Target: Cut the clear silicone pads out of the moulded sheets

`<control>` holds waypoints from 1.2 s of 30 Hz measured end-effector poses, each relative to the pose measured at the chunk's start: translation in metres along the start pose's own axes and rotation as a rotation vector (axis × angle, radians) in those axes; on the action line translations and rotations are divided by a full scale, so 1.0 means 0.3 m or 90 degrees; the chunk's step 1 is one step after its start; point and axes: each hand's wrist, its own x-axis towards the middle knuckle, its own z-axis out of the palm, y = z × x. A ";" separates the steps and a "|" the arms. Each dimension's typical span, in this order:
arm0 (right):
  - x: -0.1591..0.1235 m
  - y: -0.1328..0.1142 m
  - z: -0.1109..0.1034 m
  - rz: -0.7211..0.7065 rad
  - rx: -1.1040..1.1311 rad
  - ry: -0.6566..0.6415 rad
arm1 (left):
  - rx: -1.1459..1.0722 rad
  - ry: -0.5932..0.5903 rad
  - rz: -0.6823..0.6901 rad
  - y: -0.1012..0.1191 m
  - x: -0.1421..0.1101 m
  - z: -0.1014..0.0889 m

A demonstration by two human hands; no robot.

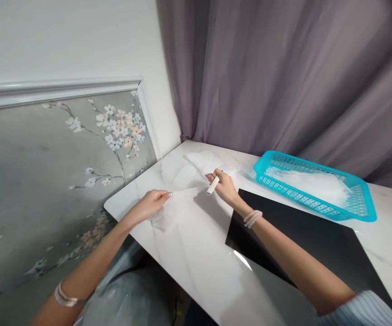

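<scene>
My left hand [153, 204] is closed in a pinch on a thin, see-through plastic bag [162, 219], which hangs and spreads over the left part of the table. Across from it, my right hand [223, 185] is closed around a short white stick-like tool [213, 184]; its kind cannot be made out. The fingertips of that hand are close to the far edge of the bag, and I cannot tell whether they grip it. More clear plastic [204, 160] lies flat on the table beyond both hands.
A blue perforated basket [370, 199] with whitish plastic in it stands at the back right. Under my right forearm lies a flat black sheet [331, 249] on the white marbled table [196, 253]. A purple curtain [250, 77] hangs behind; a flowered wall panel [46, 158] borders the left.
</scene>
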 end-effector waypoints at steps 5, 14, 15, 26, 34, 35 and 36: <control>-0.062 -0.031 0.040 -0.035 0.051 -0.104 | -0.086 -0.131 0.045 0.002 0.010 -0.023; -0.108 -0.046 0.060 -0.045 0.036 -0.178 | -0.017 -0.038 0.115 0.017 -0.022 -0.028; -0.106 -0.048 0.061 -0.040 0.025 -0.171 | 0.003 0.011 0.122 0.021 -0.015 -0.036; -0.003 -0.113 0.035 -0.068 0.057 -0.017 | 0.291 0.583 0.315 0.191 0.173 -0.341; 0.015 -0.145 0.034 0.006 0.113 -0.012 | 0.431 0.632 0.239 0.375 0.130 -0.669; -0.003 -0.193 0.037 0.002 0.143 -0.013 | 0.460 0.610 0.210 0.423 0.103 -0.663; -0.024 -0.252 0.038 -0.005 0.184 -0.021 | 0.478 0.586 0.175 0.476 0.078 -0.647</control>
